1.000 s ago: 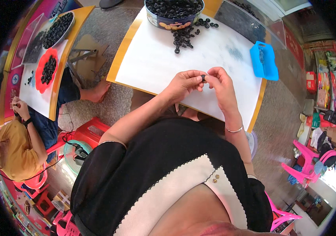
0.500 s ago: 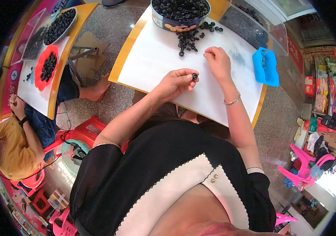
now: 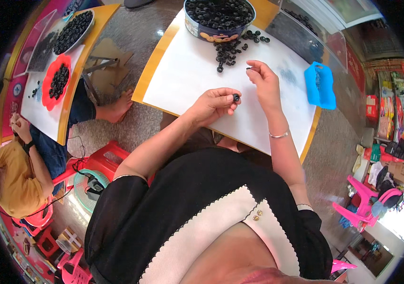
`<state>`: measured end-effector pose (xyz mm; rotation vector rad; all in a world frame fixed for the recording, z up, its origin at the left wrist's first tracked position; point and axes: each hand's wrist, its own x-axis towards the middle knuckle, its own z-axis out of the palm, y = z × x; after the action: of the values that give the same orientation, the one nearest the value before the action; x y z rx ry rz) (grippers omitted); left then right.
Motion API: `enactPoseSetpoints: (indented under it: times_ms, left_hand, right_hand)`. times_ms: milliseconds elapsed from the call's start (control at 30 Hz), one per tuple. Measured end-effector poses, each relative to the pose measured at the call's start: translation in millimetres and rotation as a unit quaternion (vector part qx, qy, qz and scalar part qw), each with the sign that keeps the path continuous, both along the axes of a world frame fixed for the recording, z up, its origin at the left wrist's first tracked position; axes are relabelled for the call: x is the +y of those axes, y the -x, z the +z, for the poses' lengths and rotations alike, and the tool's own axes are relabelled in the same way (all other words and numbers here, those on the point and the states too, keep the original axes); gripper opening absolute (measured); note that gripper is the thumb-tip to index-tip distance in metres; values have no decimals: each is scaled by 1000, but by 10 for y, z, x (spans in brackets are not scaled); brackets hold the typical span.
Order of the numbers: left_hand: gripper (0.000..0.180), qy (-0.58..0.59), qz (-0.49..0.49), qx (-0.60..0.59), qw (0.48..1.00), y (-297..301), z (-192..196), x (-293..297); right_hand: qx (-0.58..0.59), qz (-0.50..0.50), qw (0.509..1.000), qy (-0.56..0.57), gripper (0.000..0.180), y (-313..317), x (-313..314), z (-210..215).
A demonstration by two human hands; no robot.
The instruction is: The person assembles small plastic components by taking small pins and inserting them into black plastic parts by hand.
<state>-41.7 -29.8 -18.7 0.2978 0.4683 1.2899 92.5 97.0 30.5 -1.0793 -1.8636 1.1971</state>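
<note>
My left hand (image 3: 216, 105) pinches a small black ring-shaped part (image 3: 236, 97) between thumb and fingertips, its hole showing, just above the near side of the white-topped table. To the right, my right hand (image 3: 264, 81) hovers with thumb and fingers closed together. A tiny dark bit shows at its fingertips, too small to name. Loose black parts of the same kind (image 3: 228, 52) lie scattered on the white sheet (image 3: 183, 71) beyond my hands. Behind them stands a round tub (image 3: 218, 36) heaped with more black parts.
A blue plastic tray (image 3: 319, 85) sits at the table's right edge, near a clear panel (image 3: 306, 35). At a second table on the left are a red dish (image 3: 46, 85) and a bowl of black parts (image 3: 74, 33). A person in a yellow top (image 3: 20, 177) sits there.
My right hand has shifted slightly, its fingers reaching out a little more, and a dark bit now shows at the tips. My left hand keeps its hold on the black part.
</note>
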Motion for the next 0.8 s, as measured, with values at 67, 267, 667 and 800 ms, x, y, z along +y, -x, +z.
enactPoseSetpoints:
  times_ms: [67, 267, 667, 800]
  left_hand:
    - [26, -3, 2, 8, 1000, 3, 6, 0]
    - [27, -6, 14, 50, 999, -55, 90, -1]
    - [23, -33, 9, 72, 997, -574, 946, 23]
    - [22, -32, 20, 93, 995, -652, 1043, 20]
  right_hand:
    - [153, 57, 967, 196, 20, -167, -77, 105]
    - [317, 42, 891, 322, 22, -481, -394, 387]
    - [340, 27, 918, 202, 19, -862, -696, 604]
    - [344, 25, 918, 194, 18, -900, -766, 735]
